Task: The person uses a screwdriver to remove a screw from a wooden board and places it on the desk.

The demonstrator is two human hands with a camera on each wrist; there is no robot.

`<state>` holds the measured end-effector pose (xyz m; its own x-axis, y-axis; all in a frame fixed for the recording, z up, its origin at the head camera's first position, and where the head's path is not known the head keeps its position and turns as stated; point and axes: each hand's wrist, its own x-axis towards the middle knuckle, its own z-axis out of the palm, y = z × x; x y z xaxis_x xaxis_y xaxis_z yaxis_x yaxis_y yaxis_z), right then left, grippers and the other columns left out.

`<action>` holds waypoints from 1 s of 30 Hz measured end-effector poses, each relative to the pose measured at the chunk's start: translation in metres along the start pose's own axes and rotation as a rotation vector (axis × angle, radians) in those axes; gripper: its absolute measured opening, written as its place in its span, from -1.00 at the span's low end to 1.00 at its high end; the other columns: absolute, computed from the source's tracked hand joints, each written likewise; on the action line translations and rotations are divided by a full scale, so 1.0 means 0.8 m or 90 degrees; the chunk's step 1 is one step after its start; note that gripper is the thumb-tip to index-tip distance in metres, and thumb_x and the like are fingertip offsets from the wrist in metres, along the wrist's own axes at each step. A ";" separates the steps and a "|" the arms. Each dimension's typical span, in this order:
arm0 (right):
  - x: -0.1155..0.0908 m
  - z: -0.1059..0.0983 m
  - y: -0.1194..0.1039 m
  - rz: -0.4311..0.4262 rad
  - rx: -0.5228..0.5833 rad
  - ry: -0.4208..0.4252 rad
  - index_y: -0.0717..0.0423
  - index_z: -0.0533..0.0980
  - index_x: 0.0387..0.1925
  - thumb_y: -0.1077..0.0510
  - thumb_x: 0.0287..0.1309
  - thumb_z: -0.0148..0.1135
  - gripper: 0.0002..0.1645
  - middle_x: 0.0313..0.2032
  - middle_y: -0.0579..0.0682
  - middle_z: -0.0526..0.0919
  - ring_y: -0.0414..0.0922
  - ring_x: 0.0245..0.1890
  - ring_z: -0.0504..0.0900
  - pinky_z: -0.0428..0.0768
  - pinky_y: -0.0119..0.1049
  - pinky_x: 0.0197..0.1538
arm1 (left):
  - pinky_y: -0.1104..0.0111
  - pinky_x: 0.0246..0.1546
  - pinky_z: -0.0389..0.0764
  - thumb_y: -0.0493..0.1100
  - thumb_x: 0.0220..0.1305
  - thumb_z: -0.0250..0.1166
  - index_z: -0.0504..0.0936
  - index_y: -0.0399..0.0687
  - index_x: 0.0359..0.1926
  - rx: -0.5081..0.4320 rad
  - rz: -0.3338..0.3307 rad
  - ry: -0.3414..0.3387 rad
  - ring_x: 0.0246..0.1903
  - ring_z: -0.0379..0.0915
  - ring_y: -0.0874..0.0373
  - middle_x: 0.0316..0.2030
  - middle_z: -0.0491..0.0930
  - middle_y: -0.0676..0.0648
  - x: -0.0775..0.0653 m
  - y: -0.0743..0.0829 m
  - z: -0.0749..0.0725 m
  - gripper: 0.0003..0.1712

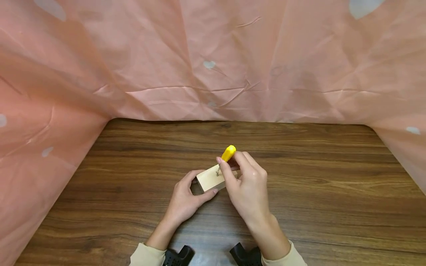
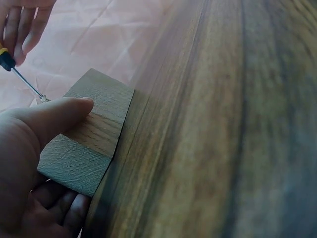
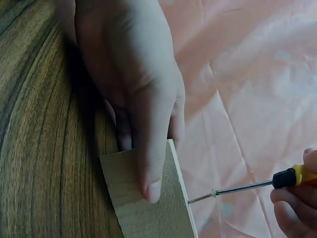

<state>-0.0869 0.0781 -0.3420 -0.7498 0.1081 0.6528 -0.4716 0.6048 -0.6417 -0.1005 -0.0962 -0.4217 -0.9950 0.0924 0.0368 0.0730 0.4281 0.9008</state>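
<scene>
A pale wooden block (image 1: 208,180) lies on the table, tilted at an angle to its edges. My left hand (image 1: 185,199) grips it from the left, thumb along the near side (image 2: 101,119) and fingers round the far side. A screw (image 3: 202,198) stands partly out of the block's top face, its threads showing. Between thumb and fingers my right hand (image 1: 249,188) holds a screwdriver (image 1: 229,153) with a yellow handle and black collar. The metal shaft (image 3: 245,188) leans down to the screw, its tip at the screw head.
Brown wood-grain table (image 1: 316,192) surrounds the block. A pink curtain (image 1: 213,48) with pale hearts hangs behind and at both sides. Black devices (image 1: 179,255) sit at both wrists, by the cream sleeves (image 1: 146,255).
</scene>
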 end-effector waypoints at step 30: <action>-0.005 0.017 0.013 0.016 0.101 0.013 0.17 0.71 -0.08 0.27 0.20 0.55 -0.75 -0.20 0.03 0.86 -0.07 -0.16 0.83 0.78 -0.09 -0.03 | 0.16 0.07 0.52 0.06 0.09 0.71 0.73 0.15 0.17 0.007 0.004 0.014 -0.07 0.59 0.16 0.00 0.76 0.03 -0.001 0.000 0.003 -0.39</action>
<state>-0.0949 0.0730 -0.3568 -0.7531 0.1387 0.6431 -0.5214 0.4702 -0.7121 -0.0998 -0.0941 -0.4229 -0.9958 0.0760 0.0520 0.0802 0.4379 0.8955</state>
